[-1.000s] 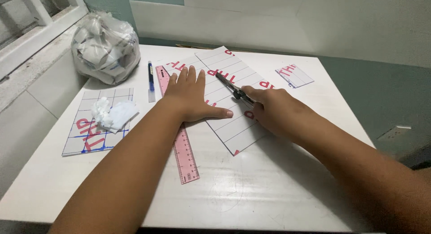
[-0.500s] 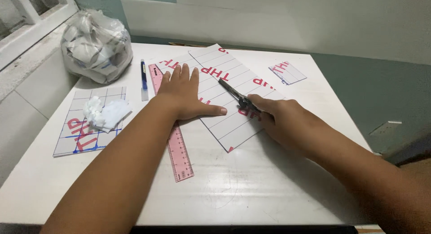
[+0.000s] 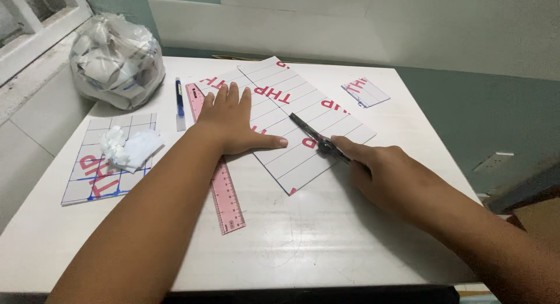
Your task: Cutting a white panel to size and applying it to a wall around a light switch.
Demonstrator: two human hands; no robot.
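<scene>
My left hand point(image 3: 233, 120) lies flat, fingers spread, pressing down a white lined sheet point(image 3: 303, 126) with red lettering on the white table point(image 3: 303, 245). My right hand point(image 3: 385, 176) grips a dark utility knife point(image 3: 318, 139), whose blade rests on the sheet along one of its lines, to the right of my left thumb. A pink ruler point(image 3: 217, 176) lies partly under my left hand and wrist, running toward the table's front.
A clear bag of crumpled paper point(image 3: 116, 59) sits at the back left. A blue pen point(image 3: 179, 100) lies beside the ruler. A gridded sheet point(image 3: 93, 176) with a white wad point(image 3: 125, 148) lies left. A small cut piece point(image 3: 365, 92) lies back right. A white board point(image 3: 262, 30) leans against the wall.
My right hand has drawn the knife back toward me along the sheet. My left hand stays pressed on the sheet. The camera has shifted a little.
</scene>
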